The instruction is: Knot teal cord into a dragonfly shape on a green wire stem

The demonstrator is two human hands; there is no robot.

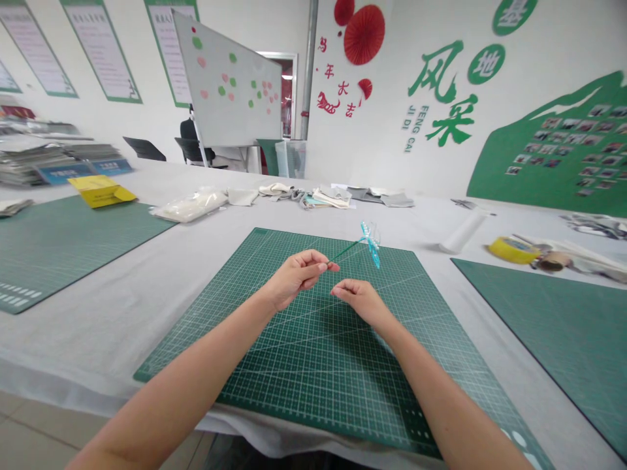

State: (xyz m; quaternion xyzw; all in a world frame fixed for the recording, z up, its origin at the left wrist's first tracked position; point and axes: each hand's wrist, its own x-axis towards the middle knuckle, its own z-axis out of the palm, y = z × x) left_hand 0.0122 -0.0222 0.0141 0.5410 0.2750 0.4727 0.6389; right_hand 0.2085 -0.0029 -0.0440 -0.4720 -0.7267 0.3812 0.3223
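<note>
stem point(347, 249): part-hidden by left hand point(298, 275) | right mat point(563, 326): cropped | wall photos point(571, 124): indistinct

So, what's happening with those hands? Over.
Left fingers pinching green stem of blue ornament. Right fingers curled nearby, apart. Cutting mat beneath; nothing visibly in the way.

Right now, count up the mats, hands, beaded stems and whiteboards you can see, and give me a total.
Mats: 3 (left mat, middle mat, right mat)
Hands: 2 (left hand, right hand)
Beaded stem: 1
Whiteboard: 1
Total: 7
</note>
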